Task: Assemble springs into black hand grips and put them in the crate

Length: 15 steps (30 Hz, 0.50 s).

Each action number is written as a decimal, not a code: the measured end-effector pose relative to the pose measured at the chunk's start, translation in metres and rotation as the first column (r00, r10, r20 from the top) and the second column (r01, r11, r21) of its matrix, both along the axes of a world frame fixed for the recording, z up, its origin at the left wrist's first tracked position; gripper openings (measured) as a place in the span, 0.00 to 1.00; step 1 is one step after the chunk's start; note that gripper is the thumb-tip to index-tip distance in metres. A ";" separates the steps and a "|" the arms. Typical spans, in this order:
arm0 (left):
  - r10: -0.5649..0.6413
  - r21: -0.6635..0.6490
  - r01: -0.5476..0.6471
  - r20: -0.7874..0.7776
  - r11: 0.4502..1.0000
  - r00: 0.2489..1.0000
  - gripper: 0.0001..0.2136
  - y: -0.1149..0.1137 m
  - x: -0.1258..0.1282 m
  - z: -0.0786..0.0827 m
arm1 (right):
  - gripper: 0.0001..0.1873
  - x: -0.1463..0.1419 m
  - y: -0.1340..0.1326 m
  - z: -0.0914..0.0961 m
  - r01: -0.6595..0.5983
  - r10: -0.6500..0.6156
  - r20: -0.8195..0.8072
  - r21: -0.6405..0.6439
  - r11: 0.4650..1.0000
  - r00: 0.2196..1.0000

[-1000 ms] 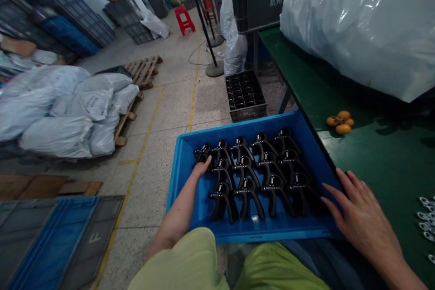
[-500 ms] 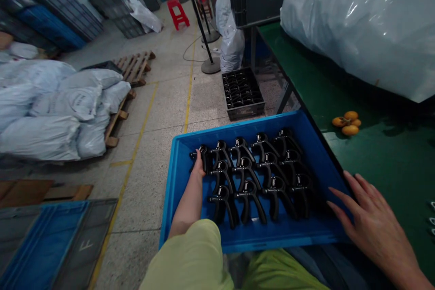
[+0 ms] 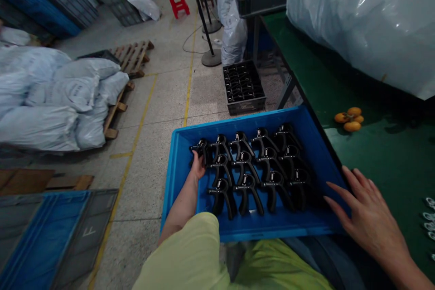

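Several black hand grip strengtheners [image 3: 245, 188] with small springs stand in rows in a blue plastic crate [image 3: 234, 234]. At the crate's far left corner, my left hand [image 3: 198, 166] is closed on a black hand gripper [image 3: 201, 146]. Its fingers are partly hidden behind the hand gripper. My right hand [image 3: 367, 208] is open, fingers spread, at the crate's right rim and the edge of the green table [image 3: 384, 156]. Nothing is held in it.
Orange fruits [image 3: 351, 119] and a large white bag [image 3: 367, 22] lie on the table. A grey crate [image 3: 246, 105] of black hand grippers sits on the floor ahead. White sacks [image 3: 68, 95] on pallets, a red stool [image 3: 177, 0] and stand poles [image 3: 211, 56] occupy the floor.
The view has tilted slightly downward. My left hand has shifted a little at the far left hand gripper, its thumb now lower. My right hand keeps its place at the rim.
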<state>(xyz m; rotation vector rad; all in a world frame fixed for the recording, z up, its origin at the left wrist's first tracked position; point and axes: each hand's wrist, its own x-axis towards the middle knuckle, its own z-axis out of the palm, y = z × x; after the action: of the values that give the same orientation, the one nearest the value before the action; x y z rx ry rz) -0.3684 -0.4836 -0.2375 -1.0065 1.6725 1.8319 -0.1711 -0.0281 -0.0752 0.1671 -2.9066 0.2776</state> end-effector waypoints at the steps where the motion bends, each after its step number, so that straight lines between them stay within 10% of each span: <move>1: 0.036 0.017 -0.036 0.000 0.999 0.999 0.39 -0.002 0.016 -0.001 | 0.21 0.001 0.000 0.000 0.003 -0.003 0.001 -0.004 1.000 1.000; 7: 0.094 0.109 -0.107 0.123 0.988 0.988 0.30 0.012 0.104 -0.013 | 0.22 0.003 0.001 -0.001 0.001 -0.001 0.007 0.003 1.000 1.000; 15: 0.088 0.226 -0.128 0.180 0.966 0.980 0.23 0.051 0.113 -0.026 | 0.23 0.003 0.000 -0.001 0.009 -0.009 0.013 0.010 1.000 1.000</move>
<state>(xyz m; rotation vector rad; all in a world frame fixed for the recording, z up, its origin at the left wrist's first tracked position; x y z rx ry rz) -0.2555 -0.4322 -0.2634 -1.1324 1.2878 1.9027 -0.1683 -0.0280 -0.0764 0.1549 -2.9211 0.2637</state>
